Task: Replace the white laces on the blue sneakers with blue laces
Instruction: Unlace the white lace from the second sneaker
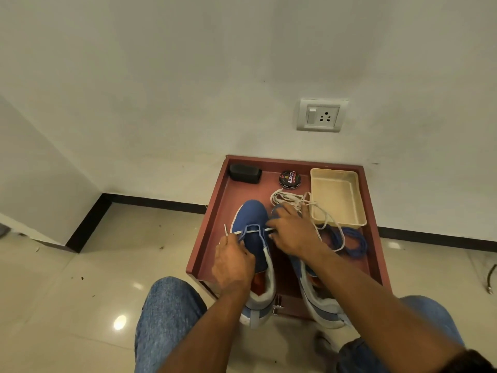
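Two blue sneakers stand side by side on a red-brown tray table (207,238), toes away from me. On the left sneaker (254,224) a white lace (248,232) still crosses the lowest eyelets. My left hand (233,261) pinches its left end beside the shoe. My right hand (291,232) pinches the right end and covers much of the right sneaker (320,305). A loose white lace (290,199) lies in a heap behind the shoes and trails right. A coil of blue laces (355,242) lies at the right.
At the back of the table are a black case (244,173), a round tin of shoe polish (290,179) and a cream plastic tray (336,196). A wall with a socket (321,115) rises behind. My knees in jeans flank the table on a tiled floor.
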